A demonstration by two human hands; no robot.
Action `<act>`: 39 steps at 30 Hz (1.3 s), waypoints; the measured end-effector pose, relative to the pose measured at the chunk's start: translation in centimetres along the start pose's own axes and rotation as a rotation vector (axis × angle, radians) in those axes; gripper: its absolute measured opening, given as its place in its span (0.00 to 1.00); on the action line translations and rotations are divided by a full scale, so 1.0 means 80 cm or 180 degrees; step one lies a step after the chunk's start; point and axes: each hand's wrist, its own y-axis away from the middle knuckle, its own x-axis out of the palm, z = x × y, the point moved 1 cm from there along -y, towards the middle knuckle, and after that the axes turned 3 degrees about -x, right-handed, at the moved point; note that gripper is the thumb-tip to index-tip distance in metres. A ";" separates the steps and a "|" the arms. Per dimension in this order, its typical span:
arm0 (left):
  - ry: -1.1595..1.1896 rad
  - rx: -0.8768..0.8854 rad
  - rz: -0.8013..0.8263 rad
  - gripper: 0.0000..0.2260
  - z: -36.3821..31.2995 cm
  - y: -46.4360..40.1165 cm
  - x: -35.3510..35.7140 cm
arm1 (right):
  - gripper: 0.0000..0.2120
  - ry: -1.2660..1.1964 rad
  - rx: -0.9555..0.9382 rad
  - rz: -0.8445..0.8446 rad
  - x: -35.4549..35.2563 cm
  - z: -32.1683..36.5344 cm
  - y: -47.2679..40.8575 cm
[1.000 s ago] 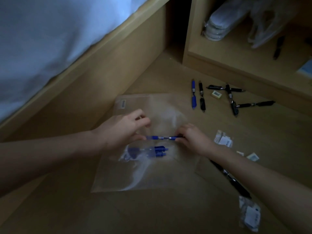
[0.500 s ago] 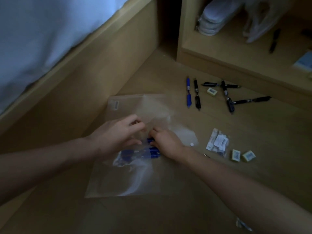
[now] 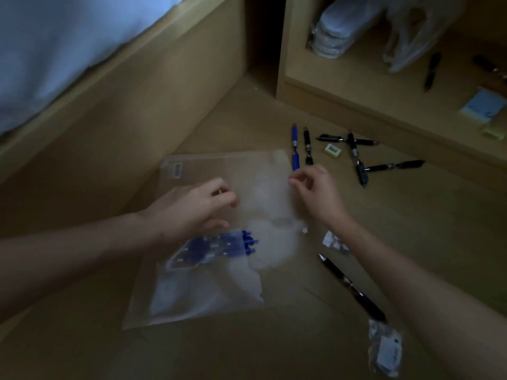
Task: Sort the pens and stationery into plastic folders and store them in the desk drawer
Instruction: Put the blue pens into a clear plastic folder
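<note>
Three blue pens lie inside one plastic folder; left hand presses it, right hand hovers loosely curled, holding nothing.

Left arm: reaching in bare from the lower left edge, forearm lying almost level.
Left hand: hovering palm down, fingers loosely curling, thumb pointing right.
Right arm: stretching in bare from the lower right corner.
Right hand: lifting slightly, fingers curling, fingertips bunching together, grip unclear.
</note>
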 end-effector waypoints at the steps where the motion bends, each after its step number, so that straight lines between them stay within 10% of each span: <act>1: -0.0027 -0.0031 0.0034 0.16 -0.002 -0.005 0.000 | 0.06 0.0038 0.0124 -0.0100 -0.005 -0.011 -0.010; 20: -0.0210 -0.0559 0.0332 0.18 -0.039 -0.029 -0.001 | 0.11 0.1357 0.0541 0.0060 0.026 -0.031 -0.113; 27: -0.0418 -0.0512 0.0491 0.18 -0.039 -0.038 -0.002 | 0.09 -0.0255 0.0687 -0.1040 -0.021 -0.035 -0.051; 39: -0.0114 -0.0237 0.0586 0.18 -0.023 -0.034 -0.013 | 0.12 -0.0951 0.0362 0.0559 -0.012 -0.018 0.047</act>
